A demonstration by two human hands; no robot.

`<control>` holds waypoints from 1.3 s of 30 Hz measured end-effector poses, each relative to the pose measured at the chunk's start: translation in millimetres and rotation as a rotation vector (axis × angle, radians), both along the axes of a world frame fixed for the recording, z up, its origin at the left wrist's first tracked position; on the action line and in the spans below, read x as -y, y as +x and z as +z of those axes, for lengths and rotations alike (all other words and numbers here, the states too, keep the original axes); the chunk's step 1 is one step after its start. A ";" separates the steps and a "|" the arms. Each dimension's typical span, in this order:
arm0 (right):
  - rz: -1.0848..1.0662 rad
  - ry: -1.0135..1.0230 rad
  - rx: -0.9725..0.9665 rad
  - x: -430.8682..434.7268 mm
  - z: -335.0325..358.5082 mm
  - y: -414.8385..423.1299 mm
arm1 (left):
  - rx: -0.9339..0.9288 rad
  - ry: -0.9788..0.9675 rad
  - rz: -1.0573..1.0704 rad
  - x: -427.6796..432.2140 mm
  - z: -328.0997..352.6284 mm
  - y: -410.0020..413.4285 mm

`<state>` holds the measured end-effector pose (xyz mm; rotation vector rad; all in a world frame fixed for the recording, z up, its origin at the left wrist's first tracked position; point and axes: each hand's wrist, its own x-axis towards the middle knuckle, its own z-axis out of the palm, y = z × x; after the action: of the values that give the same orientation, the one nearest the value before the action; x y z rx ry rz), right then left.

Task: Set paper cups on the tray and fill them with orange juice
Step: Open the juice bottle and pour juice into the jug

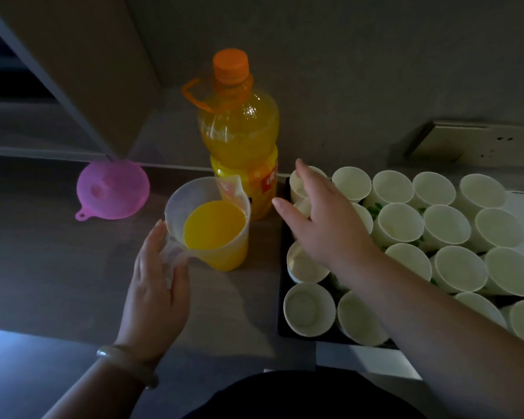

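Observation:
A dark tray (pixel 282 297) on the right holds several empty white paper cups (pixel 400 223), packed close together. A clear measuring jug (pixel 212 225), about half full of orange juice, stands left of the tray. My left hand (pixel 158 279) is wrapped around the jug's handle. My right hand (pixel 321 219) hovers over the cups at the tray's far left corner, fingers spread and holding nothing; it hides some cups beneath it. A tall orange juice bottle (pixel 239 131) with an orange cap stands capped behind the jug.
A pink funnel (pixel 112 189) lies on the grey counter to the left. A wall runs close behind the bottle, a cabinet edge hangs at upper left, and a wall socket plate (pixel 478 143) sits at right.

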<state>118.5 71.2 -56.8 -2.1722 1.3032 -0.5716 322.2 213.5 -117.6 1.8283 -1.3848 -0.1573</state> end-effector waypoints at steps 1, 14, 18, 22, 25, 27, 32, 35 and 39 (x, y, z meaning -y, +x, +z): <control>-0.002 0.015 0.011 6.2 1.3 -1.0 | 0.003 -0.003 0.000 0.3 0.3 0.0; 0.017 0.124 0.222 39.4 7.5 16.8 | 0.014 0.012 -0.013 1.0 0.8 7.5; -0.011 0.174 0.345 43.0 11.7 41.6 | 0.007 0.011 -0.057 -0.3 3.4 16.9; -0.060 0.190 0.427 49.3 12.6 62.3 | -0.076 0.024 -0.142 -1.8 9.6 26.1; -0.071 0.157 0.415 52.1 11.0 74.1 | -0.120 0.067 -0.184 -1.9 12.5 33.3; -0.076 0.139 0.429 53.6 10.1 79.7 | -0.110 0.096 -0.177 1.0 12.7 37.1; -0.071 0.120 0.474 60.5 6.7 86.4 | -0.061 0.157 -0.181 7.6 11.3 46.2; -0.066 0.101 0.523 64.0 3.1 89.5 | 0.004 0.182 -0.220 6.9 7.9 54.5; -0.080 0.064 0.575 66.4 -2.4 91.0 | 0.033 0.161 -0.230 5.9 3.9 63.8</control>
<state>209.5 4.8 -59.2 -1.7208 1.0702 -1.0738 385.9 207.6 -113.7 1.8024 -1.6449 -0.3680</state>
